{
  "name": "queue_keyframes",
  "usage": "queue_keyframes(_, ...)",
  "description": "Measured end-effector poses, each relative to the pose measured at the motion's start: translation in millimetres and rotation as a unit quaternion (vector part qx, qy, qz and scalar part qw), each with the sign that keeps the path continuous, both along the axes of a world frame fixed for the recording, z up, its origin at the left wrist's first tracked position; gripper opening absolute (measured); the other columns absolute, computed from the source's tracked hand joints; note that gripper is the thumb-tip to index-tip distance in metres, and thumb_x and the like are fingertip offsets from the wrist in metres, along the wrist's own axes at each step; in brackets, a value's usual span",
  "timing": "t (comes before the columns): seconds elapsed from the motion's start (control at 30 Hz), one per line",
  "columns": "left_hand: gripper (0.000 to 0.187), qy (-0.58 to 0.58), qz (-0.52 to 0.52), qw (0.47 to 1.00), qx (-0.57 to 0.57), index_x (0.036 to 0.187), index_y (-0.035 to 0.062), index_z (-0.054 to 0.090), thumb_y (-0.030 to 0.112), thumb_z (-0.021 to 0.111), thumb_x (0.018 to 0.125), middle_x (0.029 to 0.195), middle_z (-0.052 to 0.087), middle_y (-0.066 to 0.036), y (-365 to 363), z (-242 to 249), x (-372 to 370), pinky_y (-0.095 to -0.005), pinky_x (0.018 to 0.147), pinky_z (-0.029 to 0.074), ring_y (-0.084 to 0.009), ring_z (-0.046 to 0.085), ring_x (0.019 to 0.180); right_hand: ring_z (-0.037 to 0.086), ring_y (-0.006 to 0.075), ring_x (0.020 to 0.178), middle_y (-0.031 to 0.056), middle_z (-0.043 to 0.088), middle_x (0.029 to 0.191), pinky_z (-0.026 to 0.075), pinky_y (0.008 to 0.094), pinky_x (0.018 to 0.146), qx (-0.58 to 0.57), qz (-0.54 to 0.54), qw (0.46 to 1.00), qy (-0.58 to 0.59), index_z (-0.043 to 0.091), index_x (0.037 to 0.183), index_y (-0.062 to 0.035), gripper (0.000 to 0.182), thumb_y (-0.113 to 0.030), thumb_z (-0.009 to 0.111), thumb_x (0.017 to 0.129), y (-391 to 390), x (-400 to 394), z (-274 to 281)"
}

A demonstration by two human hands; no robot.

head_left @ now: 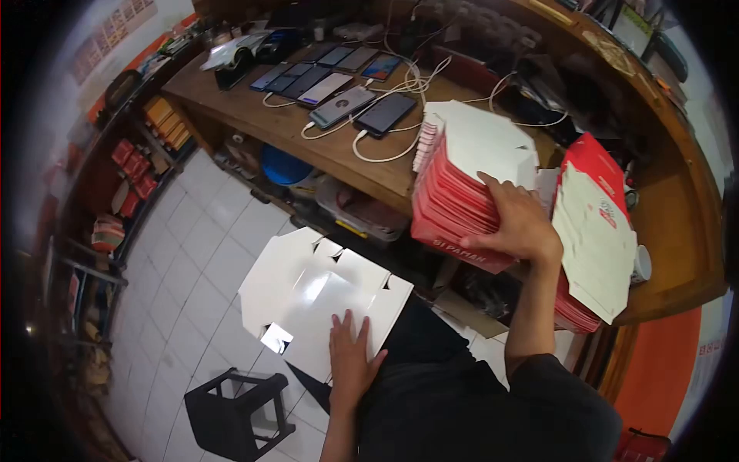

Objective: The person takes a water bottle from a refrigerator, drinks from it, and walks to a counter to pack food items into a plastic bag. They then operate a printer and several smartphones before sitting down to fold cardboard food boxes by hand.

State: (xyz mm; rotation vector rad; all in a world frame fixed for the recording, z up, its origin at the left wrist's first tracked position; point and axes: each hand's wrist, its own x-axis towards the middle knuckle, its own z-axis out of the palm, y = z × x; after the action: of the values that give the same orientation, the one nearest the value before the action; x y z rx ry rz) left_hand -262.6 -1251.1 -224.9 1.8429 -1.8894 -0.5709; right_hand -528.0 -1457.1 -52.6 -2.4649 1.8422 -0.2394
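Note:
My left hand (356,356) lies palm down, fingers spread, on a flat white cardboard box blank (308,281) with notched flaps. The blank rests over my lap, its near part hidden under my hand. My right hand (517,223) reaches to a tall stack of flat red-and-white box blanks (454,185) at the table's front edge. Its fingers are apart, with the thumb against the stack's front side and the other fingers over the upper right part. A second stack of red-and-white box blanks (593,239) stands to the right of that hand, a pale printed sheet uppermost.
Several phones (385,114) lie on the wooden table (254,115) with white charging cables (412,81). A white cup (641,263) stands beside the right stack. Below the table are a blue container (285,164) and a clear bin (358,206). A black stool (235,412) stands on the tiled floor.

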Motion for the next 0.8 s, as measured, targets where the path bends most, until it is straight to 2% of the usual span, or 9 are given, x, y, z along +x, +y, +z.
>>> queue_keyframes(0.23,0.056,-0.024,-0.027,0.999,0.023,0.14,0.0125,0.052,0.029,0.069,0.089,0.14,0.052,-0.019,-3,14,25,-0.0456,0.102,0.044,-0.0417,0.048,0.13,0.055,0.0372,0.114,0.018,0.06,0.116,0.037,0.0486,0.102,0.084,-0.012,0.995,-0.048,0.049,0.139,-0.0073,0.088,-0.037,0.084,0.064,5,8,3)
queue_keyframes(0.3,0.059,0.111,0.06,0.986,0.107,0.141,0.013,0.05,0.031,0.068,0.089,0.135,0.057,-0.018,-8,19,29,-0.0449,0.098,0.047,-0.0383,0.054,0.125,0.054,0.0368,0.118,0.0201,0.055,0.126,0.033,0.0494,0.109,-0.105,0.055,0.991,-0.057,0.048,0.139,-0.0059,0.084,-0.035,0.084,0.069,13,11,-7)
queue_keyframes(0.37,0.058,0.079,0.05,0.993,0.07,0.14,0.0097,0.049,0.029,0.068,0.089,0.132,0.059,-0.018,-7,26,24,-0.0448,0.094,0.05,-0.0374,0.058,0.12,0.052,0.037,0.121,0.0201,0.051,0.132,0.035,0.0471,0.109,-0.192,0.084,0.978,-0.024,0.051,0.136,-0.004,0.075,-0.028,0.082,0.072,28,34,-4)
queue_keyframes(0.43,0.055,-0.01,0.013,1.0,0.005,0.136,0.0072,0.053,0.024,0.071,0.087,0.13,0.059,-0.02,-7,29,15,-0.0445,0.094,0.05,-0.0381,0.058,0.119,0.057,0.0362,0.114,0.0196,0.056,0.126,0.045,0.0455,0.099,-0.079,0.221,0.941,-0.243,0.055,0.131,-0.0012,0.061,-0.022,0.078,0.078,42,50,-3)
queue_keyframes(0.47,0.047,-0.036,-0.001,0.999,0.014,0.132,0.0042,0.054,0.021,0.066,0.09,0.131,0.058,-0.022,-4,25,12,-0.045,0.095,0.05,-0.038,0.056,0.121,0.057,0.0362,0.114,0.0196,0.056,0.126,0.045,0.0455,0.099,-0.075,0.221,0.939,-0.252,0.055,0.131,-0.0012,0.061,-0.022,0.078,0.078,45,56,-4)
queue_keyframes(0.53,0.043,-0.052,-0.03,0.998,-0.006,0.131,0.0039,0.054,0.017,0.062,0.091,0.127,0.06,-0.022,-1,14,12,-0.0452,0.09,0.051,-0.0383,0.059,0.116,0.062,0.0354,0.108,0.0175,0.063,0.115,0.05,0.0409,0.09,0.206,0.35,0.853,-0.327,0.06,0.123,0.0004,0.045,-0.017,0.074,0.083,52,66,-6)
queue_keyframes(0.63,0.034,-0.018,0.003,0.995,0.098,0.125,0.0041,0.056,0.008,0.053,0.092,0.107,0.066,-0.022,2,32,17,-0.0459,0.073,0.055,-0.0389,0.067,0.09,0.066,0.0365,0.089,0.0199,0.067,0.099,0.052,0.0421,0.08,0.217,0.416,0.822,-0.322,0.064,0.113,0.0023,0.032,-0.017,0.067,0.088,44,73,-33)
queue_keyframes(0.7,0.031,-0.019,0.085,0.996,0.028,0.121,0.0042,0.058,0.004,0.053,0.091,0.09,0.067,-0.022,4,39,22,-0.046,0.063,0.053,-0.0394,0.066,0.072,0.064,0.0374,0.087,0.0211,0.067,0.095,0.051,0.0432,0.079,0.281,0.384,0.835,-0.278,0.068,0.101,0.003,0.025,-0.02,0.064,0.091,44,77,-33)
queue_keyframes(0.8,0.022,0.055,0.188,0.971,-0.138,0.108,-0.0009,0.065,-0.004,0.058,0.088,0.095,0.071,-0.021,13,78,30,-0.0377,0.071,0.056,-0.036,0.07,0.081,0.064,0.0391,0.095,0.0246,0.066,0.102,0.05,0.0425,0.086,0.39,0.383,0.816,-0.186,0.065,0.106,0.0061,0.031,-0.022,0.064,0.092,46,80,-59)
